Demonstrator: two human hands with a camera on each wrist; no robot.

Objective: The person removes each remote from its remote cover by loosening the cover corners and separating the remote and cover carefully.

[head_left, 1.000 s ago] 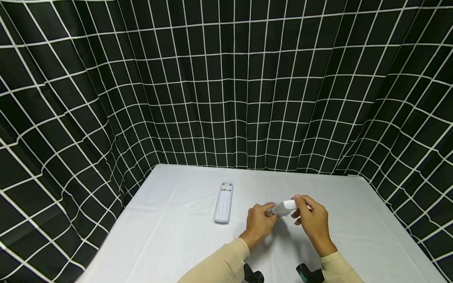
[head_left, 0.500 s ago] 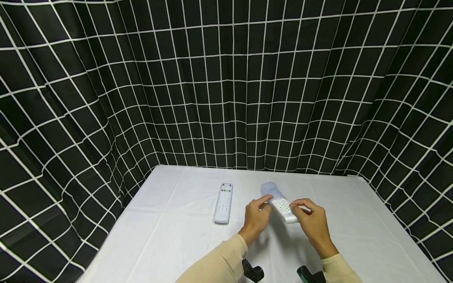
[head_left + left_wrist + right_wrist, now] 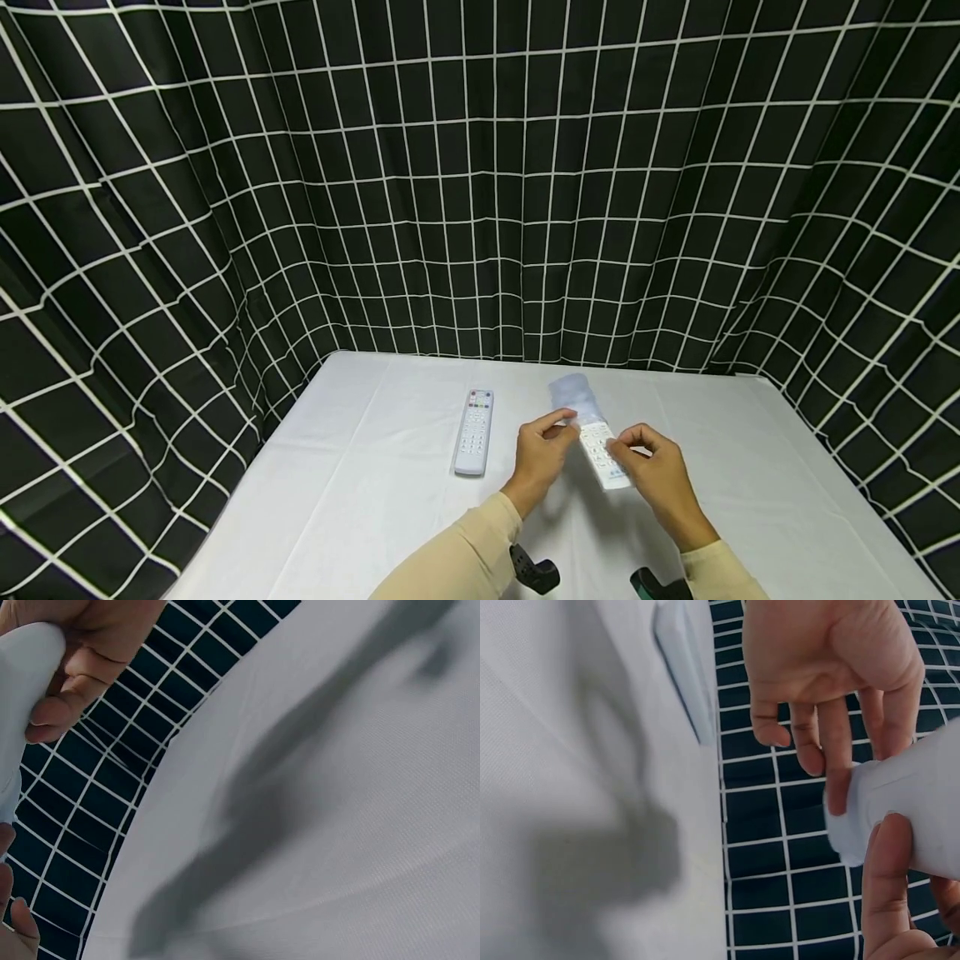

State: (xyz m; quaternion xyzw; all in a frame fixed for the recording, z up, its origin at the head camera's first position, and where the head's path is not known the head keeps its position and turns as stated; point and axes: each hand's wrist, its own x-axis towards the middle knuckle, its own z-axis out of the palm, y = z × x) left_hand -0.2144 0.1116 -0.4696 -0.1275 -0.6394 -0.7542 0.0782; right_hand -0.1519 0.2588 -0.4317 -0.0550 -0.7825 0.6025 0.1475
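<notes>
A white remote control (image 3: 602, 457) is held above the table at a tilt, its buttons facing up. Its far part sits inside a translucent, limp plastic sleeve (image 3: 573, 397). My left hand (image 3: 542, 457) pinches the sleeve near its mouth. With thumb and fingers my right hand (image 3: 654, 468) grips the remote by its bare near part. In the right wrist view the left hand (image 3: 832, 667) has its fingers at the sleeve's edge, while right fingers (image 3: 891, 877) lie along the remote's back. The left wrist view shows only part of the left hand (image 3: 16, 922).
A second remote control (image 3: 474, 433), seemingly in a clear cover, lies on the white tablecloth (image 3: 375, 467) left of the hands. Black grid-patterned curtains (image 3: 495, 208) surround the table's back and sides. Dark devices (image 3: 534, 573) are strapped at the wrists.
The held remote has swung from nearly edge-on to buttons up, its near end lowering. More of the sleeve shows stretched out beyond the left hand. The second remote has stayed put.
</notes>
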